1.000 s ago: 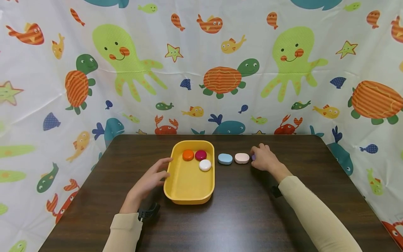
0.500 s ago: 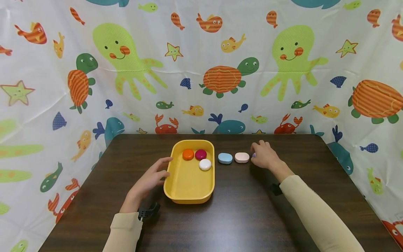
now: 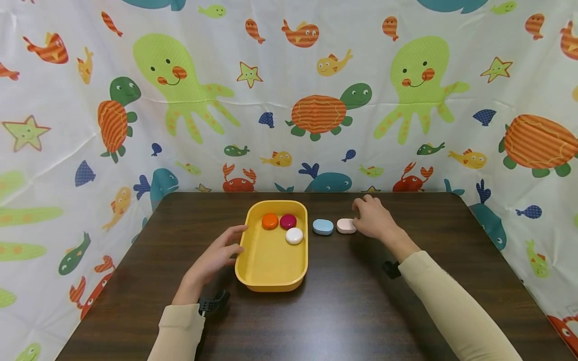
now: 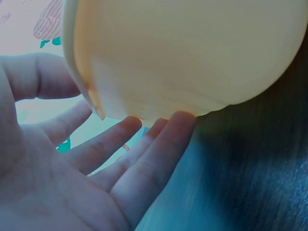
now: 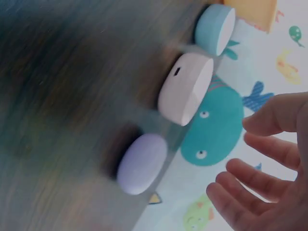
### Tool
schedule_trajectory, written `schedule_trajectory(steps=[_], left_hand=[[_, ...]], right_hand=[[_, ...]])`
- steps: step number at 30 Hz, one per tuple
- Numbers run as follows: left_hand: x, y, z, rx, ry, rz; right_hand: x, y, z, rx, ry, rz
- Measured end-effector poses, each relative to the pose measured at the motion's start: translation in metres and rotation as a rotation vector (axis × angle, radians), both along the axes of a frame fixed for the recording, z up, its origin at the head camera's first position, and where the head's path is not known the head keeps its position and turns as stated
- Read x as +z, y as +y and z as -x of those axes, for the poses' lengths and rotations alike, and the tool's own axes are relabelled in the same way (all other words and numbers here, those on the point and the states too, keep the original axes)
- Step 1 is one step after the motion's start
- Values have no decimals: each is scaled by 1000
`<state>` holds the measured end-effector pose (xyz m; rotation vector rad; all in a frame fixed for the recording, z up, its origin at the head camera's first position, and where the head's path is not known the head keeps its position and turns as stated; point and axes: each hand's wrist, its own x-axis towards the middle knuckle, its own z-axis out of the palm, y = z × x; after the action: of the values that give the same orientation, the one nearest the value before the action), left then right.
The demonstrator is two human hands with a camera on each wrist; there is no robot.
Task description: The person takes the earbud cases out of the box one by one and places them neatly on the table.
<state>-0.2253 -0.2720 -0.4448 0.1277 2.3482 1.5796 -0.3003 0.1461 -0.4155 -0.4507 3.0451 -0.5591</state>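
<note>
Head: yellow tray [image 3: 266, 263] between hands [image 3: 215, 256] [image 3: 375, 219]

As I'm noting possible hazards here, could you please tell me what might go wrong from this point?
The left hand touches the tray: a push might slide it into the blue piece close on its other side.
The right hand hovers near the pink piece and purple piece, so picking up one could nudge the other.
</note>
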Motion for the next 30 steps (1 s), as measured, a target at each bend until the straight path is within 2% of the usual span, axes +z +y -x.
schedule_trajectory(steps=[22,30], left_hand=[[0,0,0,0,-2,10],[0,0,1,5,-4,7]], right_hand=[[18,-37,-21,79,94,91],[23,-49,-26,94,145,81]])
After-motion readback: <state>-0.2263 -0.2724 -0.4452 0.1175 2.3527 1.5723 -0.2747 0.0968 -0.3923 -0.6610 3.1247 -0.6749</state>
